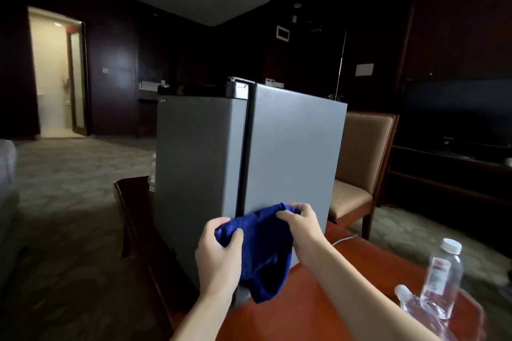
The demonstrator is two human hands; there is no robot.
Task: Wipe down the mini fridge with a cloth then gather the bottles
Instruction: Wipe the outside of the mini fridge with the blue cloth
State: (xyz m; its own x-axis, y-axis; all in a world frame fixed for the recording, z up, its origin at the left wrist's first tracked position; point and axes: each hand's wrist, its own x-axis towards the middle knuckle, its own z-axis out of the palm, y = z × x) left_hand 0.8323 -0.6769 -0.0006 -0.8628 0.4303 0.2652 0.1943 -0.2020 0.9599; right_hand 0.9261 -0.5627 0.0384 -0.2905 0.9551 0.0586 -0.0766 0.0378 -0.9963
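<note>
Mini fridge (291, 163) stands at the tabletop (318, 299) far-left edge; hard wiping could shove it off. Blue cloth (260, 252) bunched before its near corner, left hand (219, 254) and right hand (302, 227) both gripping it. Bottles (440, 279) at right edge: stray elbow topples them.

a brown wooden table (318, 290) fills the lower right of the frame. a gray mini fridge (249, 160) stands on it in the middle. at the lower right, one clear bottle (443, 271) stands up and another bottle (421, 313) lies beside it
</note>
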